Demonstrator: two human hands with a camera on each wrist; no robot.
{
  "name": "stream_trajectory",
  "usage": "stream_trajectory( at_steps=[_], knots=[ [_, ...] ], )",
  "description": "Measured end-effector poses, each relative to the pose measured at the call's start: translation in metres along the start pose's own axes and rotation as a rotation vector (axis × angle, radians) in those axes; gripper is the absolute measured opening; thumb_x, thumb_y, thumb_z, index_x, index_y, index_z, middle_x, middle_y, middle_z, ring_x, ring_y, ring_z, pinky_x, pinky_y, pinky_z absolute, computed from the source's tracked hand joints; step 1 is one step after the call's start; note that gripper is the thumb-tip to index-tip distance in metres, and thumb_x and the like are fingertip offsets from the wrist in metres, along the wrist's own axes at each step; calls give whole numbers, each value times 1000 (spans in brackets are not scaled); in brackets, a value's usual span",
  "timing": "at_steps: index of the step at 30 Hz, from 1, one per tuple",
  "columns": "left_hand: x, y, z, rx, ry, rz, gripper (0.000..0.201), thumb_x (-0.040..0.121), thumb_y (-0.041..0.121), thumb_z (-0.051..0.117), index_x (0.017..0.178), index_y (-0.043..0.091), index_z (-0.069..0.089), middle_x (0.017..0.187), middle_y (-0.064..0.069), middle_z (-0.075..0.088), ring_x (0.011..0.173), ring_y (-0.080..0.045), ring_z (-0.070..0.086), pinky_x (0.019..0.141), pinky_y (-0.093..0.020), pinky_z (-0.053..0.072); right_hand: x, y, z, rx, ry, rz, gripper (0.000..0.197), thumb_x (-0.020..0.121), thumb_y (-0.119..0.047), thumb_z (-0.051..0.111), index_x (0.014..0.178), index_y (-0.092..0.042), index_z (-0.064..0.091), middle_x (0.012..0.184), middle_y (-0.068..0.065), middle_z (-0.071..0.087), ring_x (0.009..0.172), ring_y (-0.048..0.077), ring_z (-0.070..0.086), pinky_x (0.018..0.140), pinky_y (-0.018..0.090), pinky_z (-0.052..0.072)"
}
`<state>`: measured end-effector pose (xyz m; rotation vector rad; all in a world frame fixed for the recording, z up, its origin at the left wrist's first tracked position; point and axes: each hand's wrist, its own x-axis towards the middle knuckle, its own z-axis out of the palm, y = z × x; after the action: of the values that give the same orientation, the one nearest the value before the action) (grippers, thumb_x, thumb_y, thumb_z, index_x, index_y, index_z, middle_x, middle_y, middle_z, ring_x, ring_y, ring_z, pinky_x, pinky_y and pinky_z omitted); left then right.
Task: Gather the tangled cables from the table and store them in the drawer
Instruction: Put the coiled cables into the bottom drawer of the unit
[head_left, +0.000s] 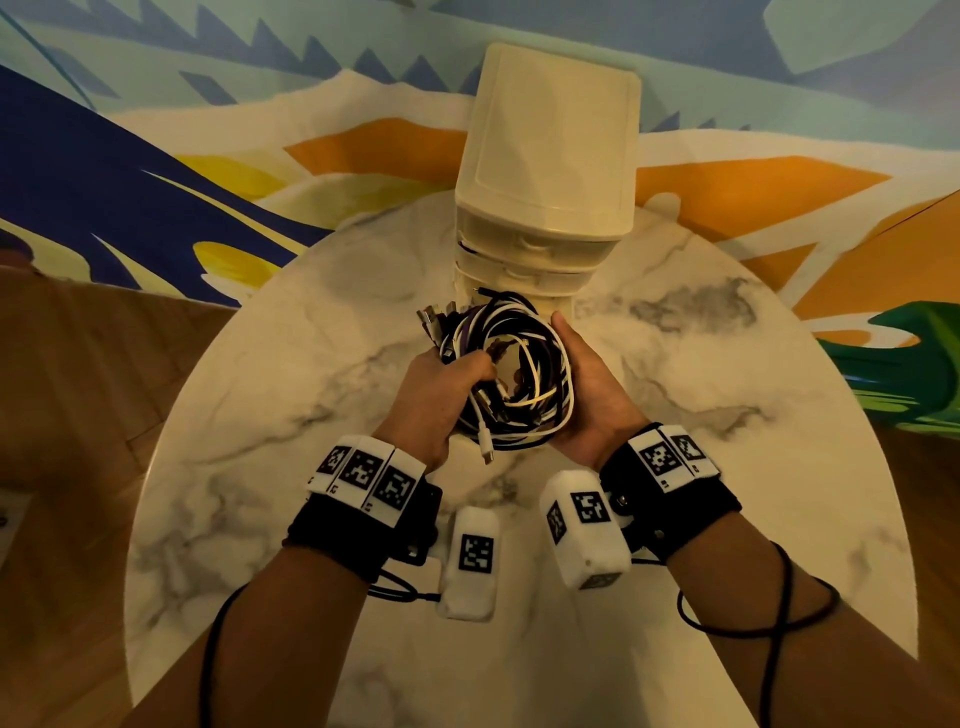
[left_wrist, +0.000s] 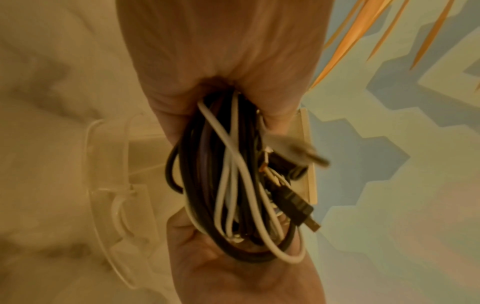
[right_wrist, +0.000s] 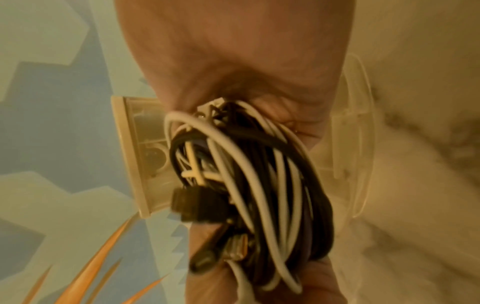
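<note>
Left hand (head_left: 439, 395) curls round the left side of the cables (head_left: 511, 376), thumb hooked into the loop; right hand (head_left: 589, 387) cups the right side, fingers wrapped at the far edge. Bundle is held between both, above the counter (head_left: 291, 395), w/ plugs sticking out far-left. Drawer unit (head_left: 545, 171) stands just beyond the hands, straight ahead, about equally near both. Wrist views show a clear drawer (left_wrist: 109, 174) pulled open; contents can't be told.

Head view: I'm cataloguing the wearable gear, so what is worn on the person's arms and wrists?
Arms are bare, no sleeves. Each wrist has a black strap topped with white blocks bearing black square markers. White marker-tagged modules hang under both wrists. Thin black cables trail back along the forearms.
</note>
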<state>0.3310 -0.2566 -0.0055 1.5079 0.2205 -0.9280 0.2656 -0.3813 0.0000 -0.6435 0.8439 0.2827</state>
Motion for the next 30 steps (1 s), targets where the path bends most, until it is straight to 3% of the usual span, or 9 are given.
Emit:
stream_trajectory(
  at_steps=[2, 9, 13, 16, 19, 22, 25, 28, 30],
  knots=[
    [1, -2, 0, 41, 8, 14, 9, 79, 8, 56, 80, 6, 65, 66, -9, 62, 55, -21, 60, 47, -24, 43, -3, 1, -1, 53, -37, 27, 68, 87, -64, 44, 122, -10, 64, 125, 16, 63, 116, 29, 60, 105, 44, 40],
    [-1, 1, 0, -2, -7, -1, 18, 80, 6, 56, 93, 1, 67, 65, -7, 65, 57, -19, 64, 46, -23, 46, -8, -3, 0, 49, -78, 97, 78, 78, -74, 46, 121, -11, 65, 125, 15, 63, 119, 30, 58, 106, 44, 40],
    [-1, 5, 1, -3, -13, 0, 13, 80, 6, 55, 88, 5, 66, 63, -5, 64, 57, -19, 63, 48, -24, 47, -5, -3, 0, -4, -33, 68, 73, 84, -70, 40, 117, -10, 66, 102, 14, 72, 106, 29, 63, 105, 43, 40],
    [5, 2, 5, 43, 35, 18, 17, 75, 10, 59, 89, 9, 67, 72, -7, 67, 73, -26, 67, 61, -35, 54, -2, -5, -4, -112, 86, -32, 62, 92, -62, 35, 114, -13, 67, 108, 12, 71, 100, 27, 66, 96, 41, 46],
    [9, 1, 12, 86, 65, 32, 26, 64, 18, 60, 88, 14, 69, 80, -10, 70, 85, -31, 68, 79, -46, 56, -6, -9, -14, -165, 153, -102, 59, 95, -54, 37, 111, -6, 66, 107, 16, 69, 97, 29, 65, 92, 41, 48],
    [12, 3, 18, 121, 73, 47, 19, 71, 11, 60, 88, 13, 68, 78, -7, 68, 82, -28, 67, 75, -41, 55, -13, -13, -21, -265, 155, -198, 47, 97, -47, 40, 110, -10, 65, 95, 8, 72, 83, 20, 67, 75, 33, 55],
    [16, 6, 21, 161, 83, 50, 21, 71, 11, 60, 91, 13, 68, 80, -5, 70, 82, -25, 67, 76, -40, 55, -17, -12, -26, -496, 330, -345, 28, 94, -40, 51, 99, -16, 66, 91, 5, 71, 81, 19, 66, 64, 29, 52],
    [19, 9, 23, 222, 62, 52, 23, 72, 12, 60, 94, 13, 68, 85, -5, 71, 83, -21, 68, 80, -39, 56, -11, -2, -36, -828, 529, -536, 30, 90, -41, 57, 105, -16, 64, 93, 3, 70, 85, 22, 68, 71, 40, 58],
    [22, 9, 25, 249, 66, 58, 23, 71, 13, 60, 93, 13, 68, 85, -6, 72, 83, -21, 68, 81, -40, 56, -4, 7, -39, -969, 584, -614, 39, 88, -44, 59, 116, -17, 62, 97, 2, 68, 88, 19, 65, 79, 38, 55]
  ],
)
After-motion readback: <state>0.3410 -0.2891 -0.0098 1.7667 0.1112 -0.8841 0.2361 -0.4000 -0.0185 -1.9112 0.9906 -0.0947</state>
